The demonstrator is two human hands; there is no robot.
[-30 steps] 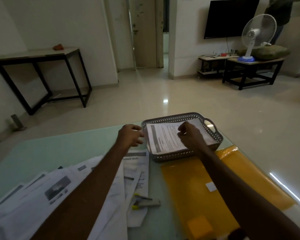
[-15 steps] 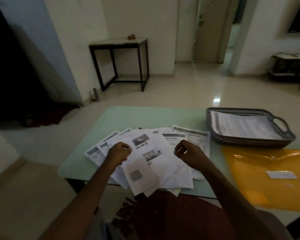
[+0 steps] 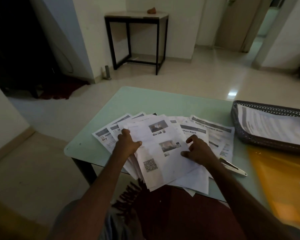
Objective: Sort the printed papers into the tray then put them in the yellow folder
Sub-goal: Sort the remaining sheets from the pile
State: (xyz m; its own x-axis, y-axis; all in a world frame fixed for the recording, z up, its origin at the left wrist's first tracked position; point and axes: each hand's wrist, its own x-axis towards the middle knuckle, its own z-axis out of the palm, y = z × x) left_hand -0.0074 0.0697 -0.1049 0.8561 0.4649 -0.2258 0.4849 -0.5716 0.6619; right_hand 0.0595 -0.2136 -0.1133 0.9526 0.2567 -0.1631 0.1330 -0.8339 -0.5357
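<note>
Left hand (image 3: 128, 144) pinches the top paper (image 3: 151, 141); right hand (image 3: 199, 151) rests loose on it. The tray (image 3: 260, 141) lies to the right.

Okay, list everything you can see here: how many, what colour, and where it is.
printed papers: many, white, fanned on the table's near edge
table: one, pale green, under the papers
tray: one, dark mesh, table's right side, holding more sheets
yellow folder: one, yellow, in front of the tray
small tool: one, whitish, possibly a stapler, between papers and folder
side table: one, black frame, against the far wall
left hand: one, grips the papers' left edge
right hand: one, rests on the top sheet
</note>
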